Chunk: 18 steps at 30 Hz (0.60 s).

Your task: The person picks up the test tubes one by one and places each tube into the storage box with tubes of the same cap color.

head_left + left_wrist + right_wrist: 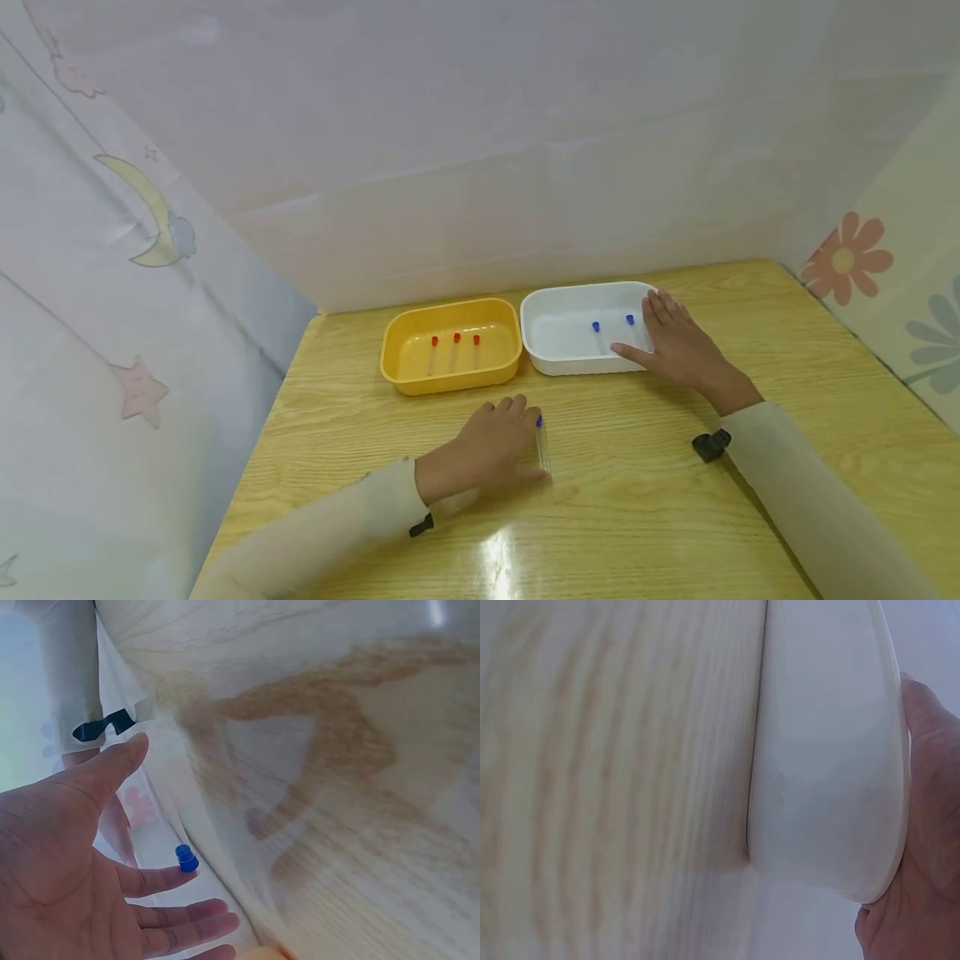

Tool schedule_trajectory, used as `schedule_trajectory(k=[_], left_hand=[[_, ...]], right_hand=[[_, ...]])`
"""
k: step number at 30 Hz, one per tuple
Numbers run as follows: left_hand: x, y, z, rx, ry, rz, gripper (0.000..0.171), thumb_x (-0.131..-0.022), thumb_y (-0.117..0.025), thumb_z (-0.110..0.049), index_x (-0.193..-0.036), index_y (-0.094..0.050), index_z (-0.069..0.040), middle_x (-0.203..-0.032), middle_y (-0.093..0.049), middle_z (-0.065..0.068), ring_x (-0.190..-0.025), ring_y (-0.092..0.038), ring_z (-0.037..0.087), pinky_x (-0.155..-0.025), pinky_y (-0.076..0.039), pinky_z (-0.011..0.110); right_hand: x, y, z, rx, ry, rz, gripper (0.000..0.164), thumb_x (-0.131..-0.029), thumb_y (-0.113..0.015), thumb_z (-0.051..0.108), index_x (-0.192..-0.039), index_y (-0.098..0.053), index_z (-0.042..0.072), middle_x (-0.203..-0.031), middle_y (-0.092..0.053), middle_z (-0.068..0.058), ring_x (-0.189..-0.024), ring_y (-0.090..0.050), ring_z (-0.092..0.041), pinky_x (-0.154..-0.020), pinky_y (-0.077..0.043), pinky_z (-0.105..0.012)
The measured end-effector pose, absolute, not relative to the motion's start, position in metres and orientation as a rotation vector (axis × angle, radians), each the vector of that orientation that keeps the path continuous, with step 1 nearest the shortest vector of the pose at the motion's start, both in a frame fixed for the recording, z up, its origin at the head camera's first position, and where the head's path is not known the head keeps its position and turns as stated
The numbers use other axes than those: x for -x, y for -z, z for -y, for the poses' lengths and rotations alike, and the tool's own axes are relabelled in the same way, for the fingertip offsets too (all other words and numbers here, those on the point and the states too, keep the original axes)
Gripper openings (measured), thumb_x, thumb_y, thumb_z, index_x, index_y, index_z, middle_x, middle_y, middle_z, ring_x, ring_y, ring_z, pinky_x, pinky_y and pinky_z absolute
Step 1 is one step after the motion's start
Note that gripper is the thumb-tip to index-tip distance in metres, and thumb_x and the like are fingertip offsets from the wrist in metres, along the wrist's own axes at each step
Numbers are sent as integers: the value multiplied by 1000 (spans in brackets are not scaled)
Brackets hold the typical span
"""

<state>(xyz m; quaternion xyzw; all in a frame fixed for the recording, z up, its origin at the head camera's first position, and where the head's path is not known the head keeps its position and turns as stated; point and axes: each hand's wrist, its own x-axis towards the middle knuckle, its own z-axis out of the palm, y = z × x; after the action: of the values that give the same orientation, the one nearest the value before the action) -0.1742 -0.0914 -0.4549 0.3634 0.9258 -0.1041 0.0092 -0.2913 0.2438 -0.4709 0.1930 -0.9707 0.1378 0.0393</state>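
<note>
My left hand is over the table in front of the two trays. Between its spread thumb and forefinger it holds a clear test tube lengthwise. The tube's blue cap sits at the forefinger in the left wrist view, with the thumb toward the other end. My right hand lies over the right end of the white tray, its fingers extended and its thumb reaching over the inside. Two blue-capped tubes lie in that tray, one blue cap close to this hand. In the right wrist view the palm meets the tray's rim.
A yellow tray stands left of the white one, holding three tubes with red caps. Both trays stand near the back of the wooden table. Printed cloth hangs behind and at the sides.
</note>
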Motion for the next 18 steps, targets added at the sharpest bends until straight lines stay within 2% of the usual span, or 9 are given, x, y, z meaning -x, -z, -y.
schedule_trajectory(k=[5, 10, 18], left_hand=[[175, 450, 90, -1148, 355, -2918, 92, -84, -58, -80, -141, -52, -7, -123, -57, 9, -107, -57, 20, -82, -54, 35], [174, 444, 91, -1171, 346, -2927, 93, -84, -59, -80, -142, -52, -7, -130, -57, 11, -112, -58, 22, -85, -55, 37], [181, 439, 95, -1237, 319, -2974, 93, -85, -57, -80, -144, -51, -7, -132, -55, 12, -112, -58, 22, -84, -55, 35]], right_hand=[[291, 472, -244, -595, -422, 2974, 109, -98, -47, 68, -154, -8, -17, -164, 0, -33, -153, 4, -45, -121, -1, -59], [291, 472, -243, -596, -423, 2974, 110, -98, -46, 69, -155, -8, -17, -164, 0, -32, -153, 4, -45, -122, -1, -59], [290, 471, -243, -584, -418, 2980, 110, -98, -46, 69, -155, -7, -17, -164, 1, -32, -153, 4, -44, -122, 0, -58]])
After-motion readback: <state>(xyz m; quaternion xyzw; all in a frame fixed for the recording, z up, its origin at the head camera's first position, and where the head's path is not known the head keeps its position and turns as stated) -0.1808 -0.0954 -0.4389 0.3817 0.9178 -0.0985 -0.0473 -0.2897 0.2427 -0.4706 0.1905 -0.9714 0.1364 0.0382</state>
